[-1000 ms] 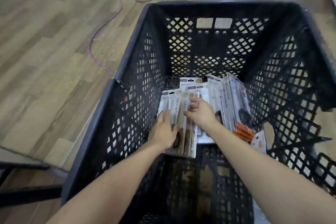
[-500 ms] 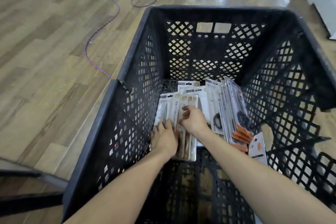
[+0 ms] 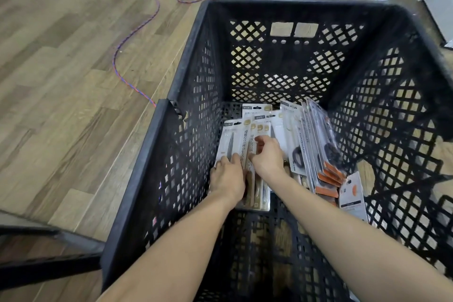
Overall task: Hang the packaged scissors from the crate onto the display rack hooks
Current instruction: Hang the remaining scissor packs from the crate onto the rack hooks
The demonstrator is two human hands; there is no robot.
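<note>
In the black lattice plastic crate (image 3: 171, 154), the left hand (image 3: 226, 176) presses flat on the white carded scissor packs (image 3: 247, 140); the right hand (image 3: 266, 154) pinches 1. The leaning orange-tabbed packs (image 3: 316, 144) could topple if jostled.

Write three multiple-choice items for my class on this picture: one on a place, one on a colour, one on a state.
1. Where do the packs lie?
A. On the floor
B. In the crate
C. On a shelf

2. What colour is the crate?
A. Black
B. Yellow
C. White

3. What are the hands doing?
A. Hanging at the person's sides
B. Gripping the crate's rim
C. Reaching down onto the packs

Answers:
1. B: the packs sit on the bottom inside the lattice walls.
2. A: its walls and rim are black.
3. C: the left hand and right hand both rest on the pale packs.
</note>
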